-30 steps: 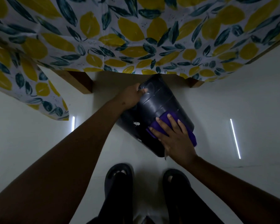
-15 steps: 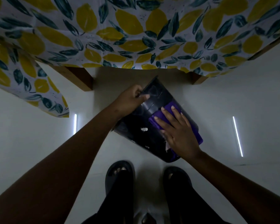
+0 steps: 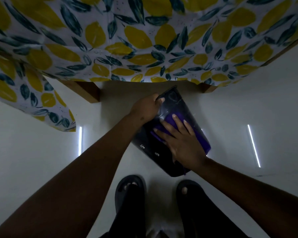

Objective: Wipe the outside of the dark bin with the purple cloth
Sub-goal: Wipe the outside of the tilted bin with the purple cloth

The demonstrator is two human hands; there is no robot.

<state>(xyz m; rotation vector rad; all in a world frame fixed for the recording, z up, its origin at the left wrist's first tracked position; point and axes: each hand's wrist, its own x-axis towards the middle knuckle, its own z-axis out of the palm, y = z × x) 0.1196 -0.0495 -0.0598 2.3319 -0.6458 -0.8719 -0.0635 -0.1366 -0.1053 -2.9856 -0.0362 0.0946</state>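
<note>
The wiping stroke is in hand. The right hand [image 3: 181,143] lies flat on the crumpled purple cloth [image 3: 201,140], its fingers [image 3: 179,124] straight and spread wide, pressing the cloth against the upturned side of the dark, glossy plastic bin [image 3: 150,143]. The left hand [image 3: 144,109] grips the end of the bin nearest the counter, fingers curled round its edge with the thumb over the lip, and steadies it.

The bin is tilted at a slant, just out from under the near edge of the counter, which is draped in a lemon-and-leaf printed tablecloth [image 3: 144,40]. Its other end points away from the counter toward the person's black sandals [image 3: 129,191]. Whether that end rests on the pale floor [image 3: 41,134] I cannot tell.

The bin's side looks smooth and reflective, and it carries two small white specks [image 3: 142,146] on the part farther from the counter, beside the cloth and not under it. The cloth covers only the middle band. The next move probably calls for sliding the cloth across to those specks with firm pressure — then turning the bin with the left hand to bring up an unwiped face.
</note>
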